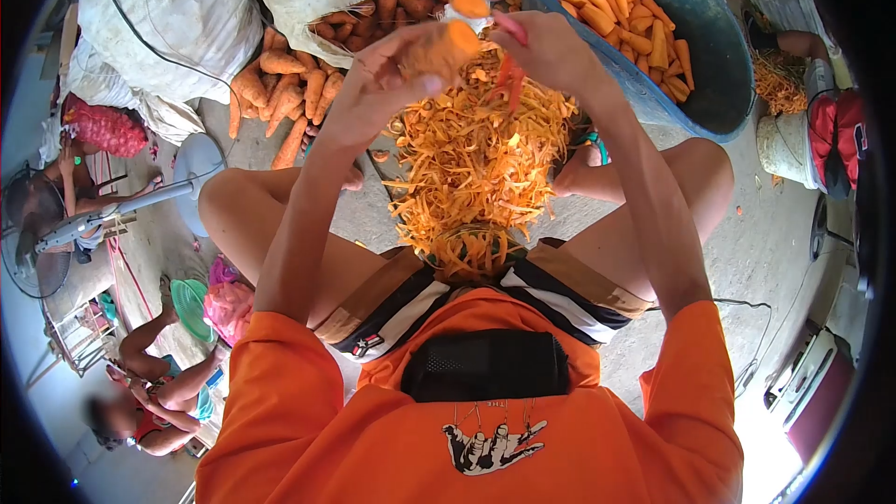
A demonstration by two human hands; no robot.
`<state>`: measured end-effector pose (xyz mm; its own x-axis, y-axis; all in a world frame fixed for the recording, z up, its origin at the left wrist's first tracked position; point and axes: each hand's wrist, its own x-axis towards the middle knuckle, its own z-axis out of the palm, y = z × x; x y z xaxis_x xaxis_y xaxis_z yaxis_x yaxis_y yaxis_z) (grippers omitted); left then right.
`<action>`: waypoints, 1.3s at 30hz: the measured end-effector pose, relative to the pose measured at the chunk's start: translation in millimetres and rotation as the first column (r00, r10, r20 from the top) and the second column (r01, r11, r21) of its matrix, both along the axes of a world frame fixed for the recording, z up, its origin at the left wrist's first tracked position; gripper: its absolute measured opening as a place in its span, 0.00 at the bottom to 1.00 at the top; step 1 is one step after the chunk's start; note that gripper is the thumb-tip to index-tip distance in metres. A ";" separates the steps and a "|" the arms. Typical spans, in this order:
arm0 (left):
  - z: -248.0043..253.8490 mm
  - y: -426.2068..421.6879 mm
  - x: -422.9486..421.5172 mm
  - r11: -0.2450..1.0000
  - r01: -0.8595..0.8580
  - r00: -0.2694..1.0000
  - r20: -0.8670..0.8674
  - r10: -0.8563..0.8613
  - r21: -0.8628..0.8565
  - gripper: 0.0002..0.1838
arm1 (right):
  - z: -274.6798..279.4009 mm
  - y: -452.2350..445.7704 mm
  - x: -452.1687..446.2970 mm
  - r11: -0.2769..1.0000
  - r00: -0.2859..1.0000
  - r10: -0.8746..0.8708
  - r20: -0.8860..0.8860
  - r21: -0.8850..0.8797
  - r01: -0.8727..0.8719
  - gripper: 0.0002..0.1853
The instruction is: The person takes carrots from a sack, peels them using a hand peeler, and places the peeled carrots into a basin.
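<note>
The left grip (378,75) clamps a carrot (437,51) above the far peelings (481,140); the right grip (544,51) clasps a red peeler (512,29). If the carrot twists, the peeler could nick the left grip.

1. The floor (733,257) is bare grey concrete, with small scraps scattered on it.
2. A pale blue wall (47,420) runs along the left side.
3. Near that wall, a standing fan (121,210) has a round, flat base, a long pole and a caged head.
4. A metal rack (79,331) is beside the fan.
5. Strong white light (761,439) washes out the lower right.
6. A thin dark cable (767,322) trails over the floor at right.
</note>
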<state>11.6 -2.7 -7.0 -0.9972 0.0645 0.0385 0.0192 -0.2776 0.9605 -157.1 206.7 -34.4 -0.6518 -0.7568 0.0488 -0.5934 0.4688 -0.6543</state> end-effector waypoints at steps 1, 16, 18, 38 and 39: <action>2.2 2.2 2.4 1.000 0.020 0.998 -0.062 -0.020 -0.004 0.31 | -19.1 5.8 -17.1 1.000 1.000 0.002 -0.002 -0.003 -0.002 0.15; 8.5 -3.2 0.6 0.998 0.026 0.994 0.107 -0.019 -0.065 0.47 | 49.2 -7.6 3.9 0.729 0.939 0.148 0.311 -0.675 0.109 0.09; 9.9 1.7 -1.0 0.995 0.010 0.996 0.092 -0.001 -0.104 0.48 | 34.4 -16.1 3.3 0.617 0.907 0.322 0.272 -0.787 0.016 0.12; 0.4 4.1 -1.9 0.982 0.150 0.985 -0.101 -0.138 0.119 0.45 | 27.8 -15.5 -27.3 0.525 0.930 0.300 0.211 -0.850 0.024 0.14; -0.2 5.4 -1.0 0.980 0.119 0.992 -0.070 -0.109 0.160 0.46 | 33.1 -13.9 -30.3 0.533 0.902 0.327 0.282 -0.843 0.070 0.14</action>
